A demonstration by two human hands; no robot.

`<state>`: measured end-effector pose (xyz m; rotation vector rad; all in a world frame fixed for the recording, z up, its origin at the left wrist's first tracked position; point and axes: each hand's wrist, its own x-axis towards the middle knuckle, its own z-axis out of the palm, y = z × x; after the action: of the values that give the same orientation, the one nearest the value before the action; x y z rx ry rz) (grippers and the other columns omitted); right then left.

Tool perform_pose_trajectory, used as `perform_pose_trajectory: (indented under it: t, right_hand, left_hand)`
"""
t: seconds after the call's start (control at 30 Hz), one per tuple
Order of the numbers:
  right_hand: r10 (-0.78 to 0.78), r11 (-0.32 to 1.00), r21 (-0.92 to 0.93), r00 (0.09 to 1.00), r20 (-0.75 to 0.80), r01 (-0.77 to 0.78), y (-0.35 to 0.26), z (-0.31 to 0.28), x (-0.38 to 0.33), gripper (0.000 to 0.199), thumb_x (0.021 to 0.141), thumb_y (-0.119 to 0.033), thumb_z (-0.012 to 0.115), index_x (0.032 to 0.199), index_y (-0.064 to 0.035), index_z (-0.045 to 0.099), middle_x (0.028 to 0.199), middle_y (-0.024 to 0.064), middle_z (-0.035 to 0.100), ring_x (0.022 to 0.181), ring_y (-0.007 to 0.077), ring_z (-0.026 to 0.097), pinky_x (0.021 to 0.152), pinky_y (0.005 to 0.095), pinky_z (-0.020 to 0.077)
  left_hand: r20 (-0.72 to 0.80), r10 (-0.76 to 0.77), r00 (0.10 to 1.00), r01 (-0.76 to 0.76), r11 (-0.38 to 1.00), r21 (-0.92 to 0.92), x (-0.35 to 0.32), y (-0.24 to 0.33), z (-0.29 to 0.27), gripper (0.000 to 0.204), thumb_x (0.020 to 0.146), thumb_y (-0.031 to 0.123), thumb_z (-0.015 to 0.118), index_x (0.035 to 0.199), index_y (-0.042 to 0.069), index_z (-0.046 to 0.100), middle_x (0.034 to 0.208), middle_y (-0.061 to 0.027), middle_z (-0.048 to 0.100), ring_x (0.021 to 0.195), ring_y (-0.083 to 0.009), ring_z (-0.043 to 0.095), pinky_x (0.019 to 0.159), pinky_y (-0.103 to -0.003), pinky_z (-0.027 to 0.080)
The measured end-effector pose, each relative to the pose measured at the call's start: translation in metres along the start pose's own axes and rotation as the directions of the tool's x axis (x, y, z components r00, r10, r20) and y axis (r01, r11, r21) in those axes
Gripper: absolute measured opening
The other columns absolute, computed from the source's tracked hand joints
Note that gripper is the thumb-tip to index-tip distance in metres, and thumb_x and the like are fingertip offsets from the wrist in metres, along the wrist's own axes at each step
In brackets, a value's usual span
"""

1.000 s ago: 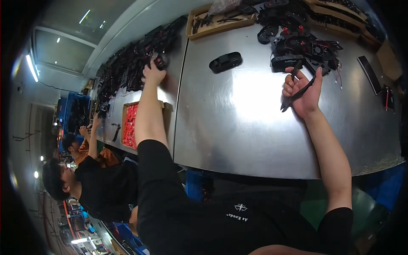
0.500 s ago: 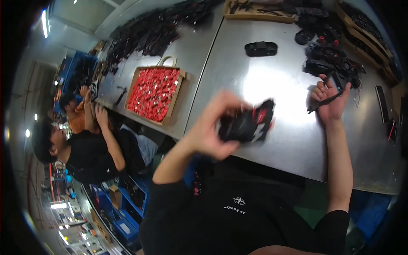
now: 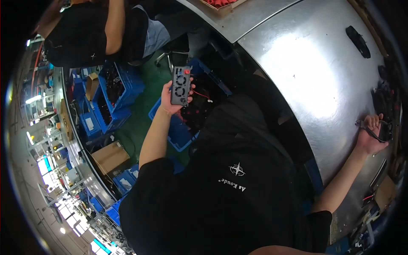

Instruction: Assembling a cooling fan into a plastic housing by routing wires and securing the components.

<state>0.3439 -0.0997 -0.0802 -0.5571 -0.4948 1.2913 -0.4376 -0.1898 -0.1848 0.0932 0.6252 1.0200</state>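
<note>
My left hand [image 3: 167,102] is closed round a black rectangular plastic housing [image 3: 180,90], held off to the left of the table. Two round fan-like grilles and a red round part show on its face, and a thin red wire hangs out beside it. Below the housing is a blue crate [image 3: 171,135] on the green floor, with dark and red parts inside. My right hand [image 3: 369,140], at the table's right side, has its fingers bent around a thin black curved plastic piece [image 3: 370,132]. Part of that piece is hidden by the fingers.
The metal table [image 3: 293,80] curves along the right. On it lie a black elongated part [image 3: 358,41] and dark parts [image 3: 382,95] at the right edge. A box of red pieces [image 3: 219,3] is at the top. A seated co-worker [image 3: 80,34] and stacked blue crates [image 3: 111,95] are on the left.
The view has swung down and left. My left hand has carried the black housing from over the table to above the floor crate. The right hand still holds its black piece.
</note>
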Motion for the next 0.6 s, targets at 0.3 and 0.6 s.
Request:
perform_pose_trajectory:
  t: [0.3, 0.6]
  right_hand:
    - [-0.045, 0.999, 0.019, 0.999, -0.011, 0.045, 0.001, 0.014, -0.011, 0.105, 0.076, -0.071, 0.066, 0.136, 0.0134, 0.045, 0.095, 0.0082, 0.039, 0.083, 0.0194, 0.040, 0.077, 0.0325, 0.0368]
    - [-0.352, 0.348, -0.920, 0.935, 0.049, 0.179, 0.044, 0.092, -0.043, 0.103, 0.078, -0.075, 0.068, 0.148, -0.0022, 0.047, 0.108, 0.0105, 0.062, 0.072, 0.0162, 0.049, 0.064, 0.0284, 0.0389]
  left_hand:
    - [-0.148, 0.273, 0.951, 0.227, -0.285, 0.931, 0.060, 0.007, -0.022, 0.051, 0.104, 0.042, 0.059, 0.139, 0.005, 0.062, 0.126, -0.0115, 0.071, 0.101, -0.0249, 0.072, 0.088, -0.038, 0.058]
    - [0.448, -0.545, 0.709, -0.320, 0.318, 0.893, 0.198, 0.116, 0.366, 0.042, 0.098, 0.024, 0.066, 0.127, -0.006, 0.067, 0.110, -0.0146, 0.076, 0.099, -0.0199, 0.075, 0.073, -0.030, 0.060]
